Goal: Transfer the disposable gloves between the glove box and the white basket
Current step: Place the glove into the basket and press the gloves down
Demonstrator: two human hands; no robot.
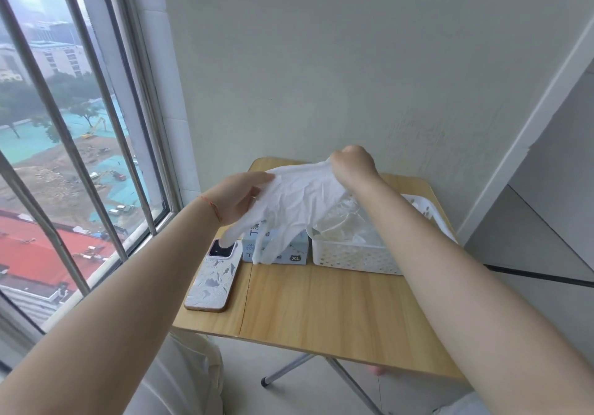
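Observation:
A white disposable glove (295, 205) hangs stretched between both hands above the table, its fingers dangling down. My left hand (239, 197) pinches its cuff on the left and my right hand (353, 163) grips the cuff on the right. Below and behind the glove stands the light blue glove box (297, 250), marked XL, mostly hidden by the glove. Right beside the box sits the white perforated basket (353, 257), holding several crumpled translucent gloves (347, 225).
A phone (213, 279) in a patterned case lies on the small wooden folding table (321, 311), left of the box. A barred window runs along the left. A wall stands behind the table, with a shelf unit on the right.

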